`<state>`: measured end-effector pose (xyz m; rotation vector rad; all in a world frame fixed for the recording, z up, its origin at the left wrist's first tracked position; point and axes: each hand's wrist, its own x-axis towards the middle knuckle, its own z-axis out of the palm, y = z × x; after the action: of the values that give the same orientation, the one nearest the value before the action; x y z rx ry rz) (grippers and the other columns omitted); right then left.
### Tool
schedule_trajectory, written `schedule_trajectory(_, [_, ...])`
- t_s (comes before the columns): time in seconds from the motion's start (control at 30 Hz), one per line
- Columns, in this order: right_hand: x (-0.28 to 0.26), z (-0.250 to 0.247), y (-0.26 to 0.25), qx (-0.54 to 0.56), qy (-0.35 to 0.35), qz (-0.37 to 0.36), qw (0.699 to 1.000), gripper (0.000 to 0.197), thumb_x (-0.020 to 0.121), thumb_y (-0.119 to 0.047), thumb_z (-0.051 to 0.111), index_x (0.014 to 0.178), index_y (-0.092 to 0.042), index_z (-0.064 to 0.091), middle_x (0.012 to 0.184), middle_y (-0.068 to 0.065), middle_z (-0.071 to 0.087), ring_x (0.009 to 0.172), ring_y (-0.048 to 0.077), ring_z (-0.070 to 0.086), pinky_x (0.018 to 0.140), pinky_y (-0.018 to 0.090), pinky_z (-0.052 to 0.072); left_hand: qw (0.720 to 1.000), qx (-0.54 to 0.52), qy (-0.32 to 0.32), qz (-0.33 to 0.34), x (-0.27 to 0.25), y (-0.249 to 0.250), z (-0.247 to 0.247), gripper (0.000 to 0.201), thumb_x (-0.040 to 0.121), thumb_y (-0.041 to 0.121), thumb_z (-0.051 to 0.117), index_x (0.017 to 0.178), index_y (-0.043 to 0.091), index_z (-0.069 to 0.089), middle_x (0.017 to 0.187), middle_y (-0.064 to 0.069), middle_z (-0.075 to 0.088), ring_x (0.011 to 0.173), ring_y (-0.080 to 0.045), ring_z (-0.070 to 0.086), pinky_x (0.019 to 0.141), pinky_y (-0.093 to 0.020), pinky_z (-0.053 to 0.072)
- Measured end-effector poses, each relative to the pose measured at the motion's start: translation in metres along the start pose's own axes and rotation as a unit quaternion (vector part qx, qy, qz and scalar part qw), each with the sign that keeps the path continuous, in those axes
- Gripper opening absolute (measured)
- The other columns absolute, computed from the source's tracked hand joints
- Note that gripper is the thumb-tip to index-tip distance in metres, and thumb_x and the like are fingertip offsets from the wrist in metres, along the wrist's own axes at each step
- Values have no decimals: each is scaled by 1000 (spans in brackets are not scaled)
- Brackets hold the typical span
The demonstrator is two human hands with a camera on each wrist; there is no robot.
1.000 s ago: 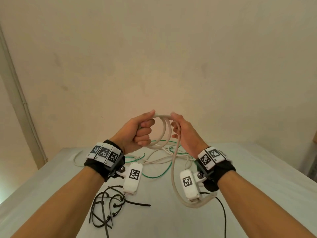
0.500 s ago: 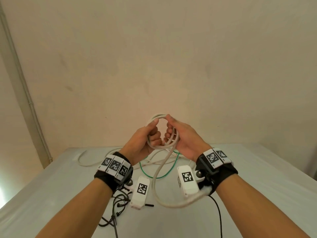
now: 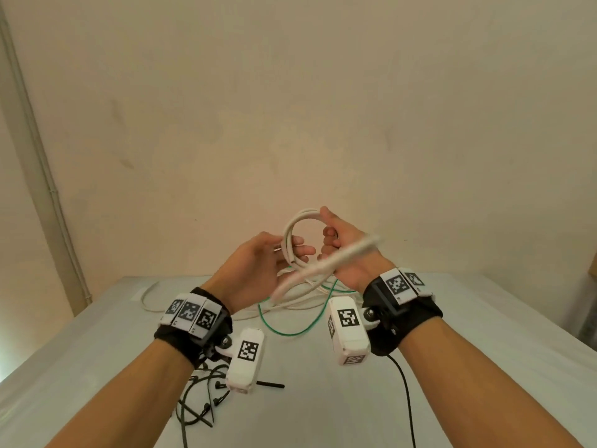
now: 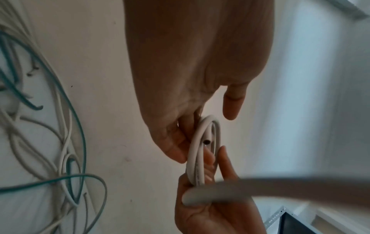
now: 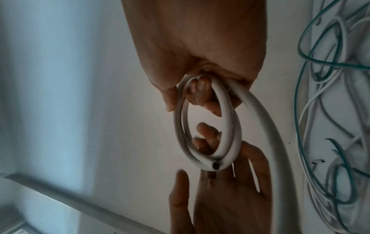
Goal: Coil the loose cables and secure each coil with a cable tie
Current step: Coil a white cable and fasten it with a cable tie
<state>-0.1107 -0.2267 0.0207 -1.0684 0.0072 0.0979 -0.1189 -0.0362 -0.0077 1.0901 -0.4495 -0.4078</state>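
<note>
A thick white cable is wound into a small coil (image 3: pixel 292 236) held up above the table. My right hand (image 3: pixel 334 236) grips the coil's right side, fingers curled through the loop (image 5: pixel 200 91). My left hand (image 3: pixel 281 255) is flat, its straight fingers touching the coil's (image 5: pixel 226 126) lower left side (image 4: pixel 200 150). The cut end of the cable (image 5: pixel 216 165) shows at the coil's bottom. The loose tail (image 3: pixel 326 268) is blurred and runs across in front of my right wrist.
A tangle of white and green cables (image 3: pixel 300 305) lies on the grey table (image 3: pixel 97 350) below my hands. Several black cable ties (image 3: pixel 200 402) lie at the front left. A thin black lead (image 3: pixel 407 402) runs down from my right wrist. A wall stands behind.
My left hand has let go of the coil and straightened its fingers. The right hand keeps its grip. The loose tail has swung up across my right wrist.
</note>
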Motion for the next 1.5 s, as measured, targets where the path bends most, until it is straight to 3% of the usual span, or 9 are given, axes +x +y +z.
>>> schedule_trajectory(0.1, [4, -6, -1, 12, 51, -17, 998, 29, 97, -34, 71, 81, -14, 57, 56, -4, 31, 43, 12, 26, 44, 27, 35, 988, 151, -31, 14, -7, -8, -12, 74, 89, 7, 58, 157, 25, 34, 145, -18, 57, 130, -29, 60, 112, -47, 46])
schedule_trajectory(0.2, [11, -14, 3, 36, 108, -9, 993, 36, 99, -33, 68, 75, -14, 49, 50, -3, 32, 37, 12, 27, 48, 29, 34, 962, 265, -68, 14, -13, -7, -17, 103, 87, -6, 67, 152, 62, 25, 157, -2, 41, 141, -21, 51, 113, -45, 47])
schedule_trajectory(0.3, [15, -14, 6, 63, 153, -14, 986, 31, 102, -32, 63, 81, -13, 52, 40, -2, 39, 28, 12, 37, 48, 30, 36, 966, 240, -92, -4, -17, -7, -15, 92, 88, -21, 61, 153, 42, 44, 161, 4, 40, 149, -16, 40, 120, -43, 37])
schedule_trajectory(0.43, [16, -10, 8, 83, 153, -17, 985, 34, 105, -31, 57, 77, -13, 48, 50, -2, 30, 40, 14, 26, 51, 29, 34, 971, 238, -33, -11, -9, -9, -3, 39, 101, 35, 58, 139, 36, 64, 157, 10, 47, 146, -11, 42, 123, -40, 32])
schedule_trajectory(0.53, [14, -5, 12, 25, 126, -26, 991, 38, 104, -33, 60, 74, -13, 46, 55, -1, 28, 42, 14, 26, 50, 31, 35, 973, 204, 99, 35, 6, -6, 0, 51, 103, 62, 38, 126, 31, 72, 149, -6, 56, 138, -23, 53, 118, -48, 39])
schedule_trajectory(0.77, [4, 3, 17, -98, 55, -28, 993, 37, 103, -35, 62, 76, -13, 50, 52, -5, 32, 40, 11, 28, 50, 31, 32, 955, 183, 229, 51, 28, 0, 21, 41, 108, 48, 42, 128, 15, 56, 110, -16, 74, 86, -28, 77, 78, -51, 64])
schedule_trajectory(1.03, [-8, 2, 13, -212, -9, -19, 977, 42, 101, -50, 55, 80, -15, 49, 55, -6, 31, 46, 12, 27, 51, 31, 38, 927, 276, 249, -41, 34, -4, 20, 86, 83, 92, 30, 84, 10, 57, 55, 5, 41, 44, -13, 45, 52, -26, 41])
schedule_trajectory(1.27, [-9, -3, 14, -360, -42, -109, 926, 34, 97, -42, 65, 77, -15, 55, 60, -3, 36, 46, 11, 38, 54, 34, 45, 951, 193, 234, -65, 32, -4, 20, 62, 100, 69, 40, 67, 17, 47, 52, 2, 40, 42, -16, 43, 70, -43, 60])
schedule_trajectory(1.5, [-3, -2, 20, -528, 27, -195, 826, 35, 95, -20, 60, 117, -13, 34, 102, 8, 60, 70, 21, 62, 64, 37, 55, 970, 98, 221, -35, 30, -6, 17, 50, 103, 47, 52, 70, 11, 58, 51, 3, 29, 41, -12, 29, 42, -25, 39])
